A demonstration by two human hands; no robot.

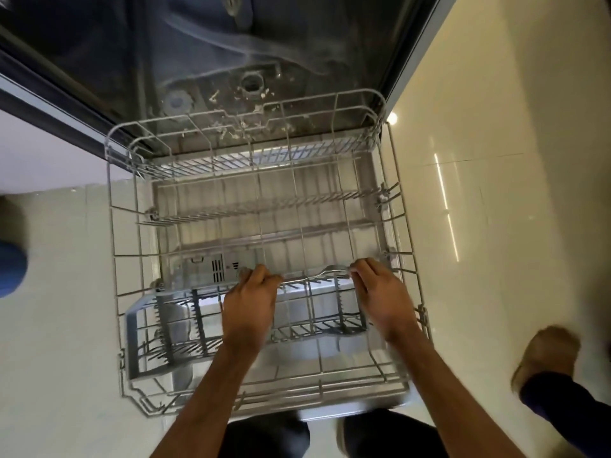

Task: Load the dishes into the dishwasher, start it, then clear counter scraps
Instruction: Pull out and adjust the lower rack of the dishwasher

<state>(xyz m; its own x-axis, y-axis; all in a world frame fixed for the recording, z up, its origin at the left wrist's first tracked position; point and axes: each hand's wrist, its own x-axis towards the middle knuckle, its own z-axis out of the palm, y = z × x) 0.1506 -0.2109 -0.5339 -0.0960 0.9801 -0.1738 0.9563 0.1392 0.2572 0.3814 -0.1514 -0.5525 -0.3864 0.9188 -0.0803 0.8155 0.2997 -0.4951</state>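
Rack (264, 206) rests over the open door (330, 183). Left hand (249, 305) and right hand (380, 295) each grip its wire row (314, 277); basket (165, 332) near left, a foot (545, 355) near right.

one dishwasher (231, 44), with one wire rack (114, 256) drawn out of it and one cutlery basket (132, 345) at the rack's near left. three rows of tines show plainly: a far row (251, 161), a middle row (264, 208) and a near row (314, 280). two grips, both bare hands: the left grip (251, 305) and the right grip (383, 299). two round fittings in the tub: a cap (177, 102) and a filter (253, 84). one foot (545, 355) at near right. on the floor (496, 309), one round light spot (392, 118) and two bright streaks.
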